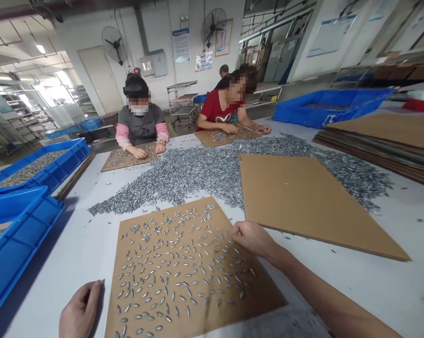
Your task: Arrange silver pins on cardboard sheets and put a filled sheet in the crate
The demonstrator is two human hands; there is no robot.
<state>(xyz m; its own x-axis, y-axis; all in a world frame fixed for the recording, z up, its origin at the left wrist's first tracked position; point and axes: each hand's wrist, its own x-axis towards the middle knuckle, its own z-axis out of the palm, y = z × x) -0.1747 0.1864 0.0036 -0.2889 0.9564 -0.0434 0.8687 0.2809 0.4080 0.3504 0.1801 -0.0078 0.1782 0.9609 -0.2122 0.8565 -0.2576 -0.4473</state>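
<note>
In front of me lies a brown cardboard sheet (194,244) with many small, silvery, spindle-shaped metal pieces (183,284) spread over it. My left hand (78,311) rests on the white table just left of the sheet, its fingers curled in and the thumb alongside. Nothing shows in its hollow. At the sheet's right edge, my right hand (251,237) is closed in a fist with the knuckles up. Whatever its fingers may hold is hidden beneath. Beyond the sheet spreads a large heap of the same metal pieces (197,171).
A second cardboard sheet (303,197) lies to the right, near a cardboard stack (384,141). Blue trays stand at left (18,244) and far right (331,110). Across the table (377,291), two people (139,117) (226,105) handle pieces on their own sheets.
</note>
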